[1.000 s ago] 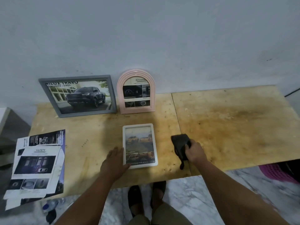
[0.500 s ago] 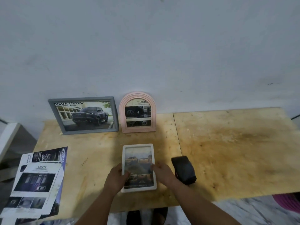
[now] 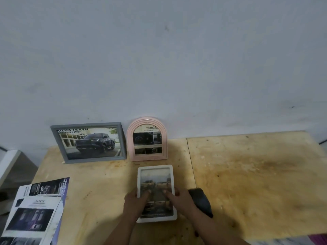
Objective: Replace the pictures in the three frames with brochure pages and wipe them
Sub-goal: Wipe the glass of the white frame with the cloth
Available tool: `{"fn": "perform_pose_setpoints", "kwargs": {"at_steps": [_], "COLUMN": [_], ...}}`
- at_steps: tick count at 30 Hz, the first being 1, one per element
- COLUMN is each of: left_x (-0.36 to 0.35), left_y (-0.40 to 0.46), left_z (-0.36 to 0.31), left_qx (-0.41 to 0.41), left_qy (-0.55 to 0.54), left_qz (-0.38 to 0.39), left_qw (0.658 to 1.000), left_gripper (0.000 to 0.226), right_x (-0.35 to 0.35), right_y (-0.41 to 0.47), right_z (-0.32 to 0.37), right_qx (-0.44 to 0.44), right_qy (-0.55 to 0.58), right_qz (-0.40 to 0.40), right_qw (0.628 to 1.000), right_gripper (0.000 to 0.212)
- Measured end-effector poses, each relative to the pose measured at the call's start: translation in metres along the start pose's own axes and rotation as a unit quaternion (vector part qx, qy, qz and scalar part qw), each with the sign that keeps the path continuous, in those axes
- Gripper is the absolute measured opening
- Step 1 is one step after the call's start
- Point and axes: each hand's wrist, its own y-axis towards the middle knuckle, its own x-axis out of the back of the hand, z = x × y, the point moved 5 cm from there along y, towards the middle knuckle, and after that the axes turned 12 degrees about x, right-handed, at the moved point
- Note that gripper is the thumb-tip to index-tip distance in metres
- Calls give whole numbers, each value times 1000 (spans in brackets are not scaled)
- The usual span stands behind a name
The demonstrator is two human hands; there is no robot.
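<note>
A white upright frame with a brochure page of cars in it is in front of me on the wooden table. My left hand grips its left edge and my right hand grips its right edge, thumbs lying on the glass. A dark cloth lies on the table just right of my right hand, loose. A grey landscape frame with a truck picture and a pink arched frame lean against the wall behind.
Loose brochure pages hang over the table's left front corner. A white wall rises directly behind the table. A seam splits the tabletop just right of the frames. A pink basket edge shows at the bottom right, below the table.
My right hand dropped the dark cloth on the table and moved left onto the white frame. Both hands now hold the frame and have pushed it farther from me, toward the pink frame.
</note>
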Motion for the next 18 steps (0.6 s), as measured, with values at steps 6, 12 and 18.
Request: {"fn": "perform_pose_setpoints", "kwargs": {"at_steps": [6, 12, 18], "left_x": [-50, -93, -119], "left_y": [-12, -17, -15], "left_z": [-66, -123, -172], "left_qx": [-95, -152, -170], "left_qy": [-15, 3, 7], "left_qz": [54, 77, 99], "left_qw": [994, 985, 980], "left_gripper": [45, 47, 50], "right_x": [76, 136, 173], "right_y": [12, 34, 66], "right_z": [20, 28, 51], "right_qx": [81, 92, 103], "right_qy": [-42, -45, -31], "right_qz": [-87, -158, -197], "right_qw": [992, 982, 974], "right_gripper": [22, 27, 29]}}
